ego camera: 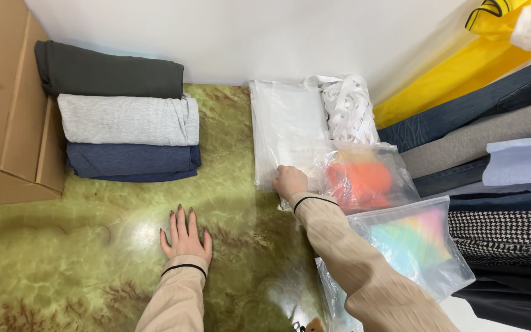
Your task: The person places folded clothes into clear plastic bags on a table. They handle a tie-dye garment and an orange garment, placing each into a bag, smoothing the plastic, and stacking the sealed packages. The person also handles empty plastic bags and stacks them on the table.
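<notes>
Right hand (289,181) pinching crinkly clear bags (284,126)

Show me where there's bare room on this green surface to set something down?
Bare green tabletop lies left of the left hand, below the folded clothes, and in the strip between those and the clear bags. The right side is crowded: right hand, bagged items, hanging garments.

The left hand (185,237) lies flat, palm down, fingers straight and slightly spread, pointing away from the body. The right hand (289,181) reaches further forward and off to the right of it, knuckles up and fingers curled under. Both forearms wear beige sleeves with dark cuff edging.
</notes>
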